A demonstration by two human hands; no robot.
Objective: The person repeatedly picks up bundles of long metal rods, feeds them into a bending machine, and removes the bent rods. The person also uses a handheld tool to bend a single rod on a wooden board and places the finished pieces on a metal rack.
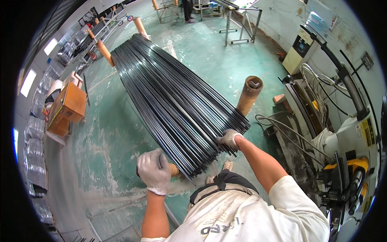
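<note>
A wide bundle of long, thin black rods (173,97) stretches from the far left toward me, fanned side by side, with uneven near ends. My right hand (230,139), in a pale knit glove, is closed on several rods at the right of the near ends. My left hand (154,170), gloved too, is raised at the left of the bundle with its fingers curled in. It is apart from the rods in this picture and partly covers a brown tube post (174,170). Whatever lies inside those left fingers, if anything, is hidden.
Another brown tube post (250,94) rises at the bundle's right, and more posts (105,53) stand at its far end. Machinery with cables (310,117) lines the right side. A wooden cabinet (68,105) is at left. A water dispenser (300,48) and a person (188,10) are farther back.
</note>
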